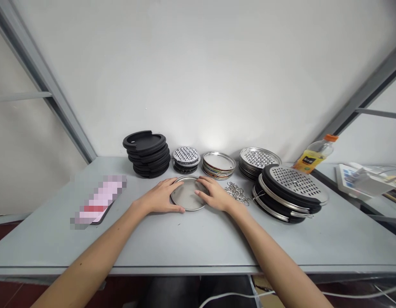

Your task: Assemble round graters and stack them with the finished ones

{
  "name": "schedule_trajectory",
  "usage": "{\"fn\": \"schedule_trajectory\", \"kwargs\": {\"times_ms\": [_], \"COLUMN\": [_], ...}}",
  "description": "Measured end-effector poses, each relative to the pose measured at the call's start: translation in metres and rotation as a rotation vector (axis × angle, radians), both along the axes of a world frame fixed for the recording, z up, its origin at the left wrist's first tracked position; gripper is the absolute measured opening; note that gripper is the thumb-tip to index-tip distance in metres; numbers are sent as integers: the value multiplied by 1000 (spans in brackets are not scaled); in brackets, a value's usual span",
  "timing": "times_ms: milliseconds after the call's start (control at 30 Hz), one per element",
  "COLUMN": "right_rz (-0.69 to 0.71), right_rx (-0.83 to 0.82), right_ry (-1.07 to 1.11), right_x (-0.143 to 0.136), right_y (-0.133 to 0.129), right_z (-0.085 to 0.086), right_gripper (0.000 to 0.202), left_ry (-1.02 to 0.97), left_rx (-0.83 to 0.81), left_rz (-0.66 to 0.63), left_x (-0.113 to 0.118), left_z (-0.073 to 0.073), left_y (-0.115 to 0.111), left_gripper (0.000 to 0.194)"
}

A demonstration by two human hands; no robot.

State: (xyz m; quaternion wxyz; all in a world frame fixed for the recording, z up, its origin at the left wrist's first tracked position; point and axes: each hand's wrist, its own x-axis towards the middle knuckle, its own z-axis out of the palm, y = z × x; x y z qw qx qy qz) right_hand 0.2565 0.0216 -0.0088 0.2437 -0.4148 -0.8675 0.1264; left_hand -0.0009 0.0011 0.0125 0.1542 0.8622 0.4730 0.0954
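Filling the upper view, a pale wall point(191, 77) is rising behind a grey table point(191, 244). At the right, a pile point(292, 182) of black-rimmed graters is leaning, its pieces sitting askew, probably because their rims are uneven. At the left, black rings point(149, 158) are standing in a tall stack against the wall, likely to save room. A bottle point(308, 160) with an orange cap is standing behind the leaning pile, and a phone point(101, 199), its screen blurred out, is lying at the far left, well apart from the metal parts. Between the two tall piles, three low stacks are lining the wall, seemingly sorted by kind: wide grating discs point(257, 158), shallow plates point(218, 161) and small grating discs point(186, 156). In front of these, a single dish point(189, 196) is lying at the middle of the table, within easy reach of both hands. The left hand point(161, 196) is curving half open around its left rim, thumb at the near edge; the right hand point(217, 194), also half open, is holding the right rim, thumb over the inside. Together they are apparently steadying it. Smallest, loose wire loops point(238, 192) are lying heaped just beside the right hand.
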Motion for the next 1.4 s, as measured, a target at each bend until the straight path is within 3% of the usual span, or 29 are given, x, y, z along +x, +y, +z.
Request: {"fn": "schedule_trajectory", "kwargs": {"times_ms": [700, 967, 1200, 1400], "right_rz": [1, 26, -51, -87], "right_rx": [18, 6, 153, 283], "right_ry": [3, 52, 96, 60], "right_x": [2, -1, -7, -26], "right_y": [2, -2, 0, 18], "right_z": [-3, 1, 0, 22], "right_gripper": [48, 61, 63, 49], "left_ry": [17, -3, 16, 34], "left_rx": [-16, 10, 13, 53], "left_rz": [-1, -28, -30, -58], "left_x": [1, 0, 1, 4], "left_z": [3, 0, -3, -3], "left_y": [-2, -1, 0, -1], "left_gripper": [99, 93, 92, 89]}}
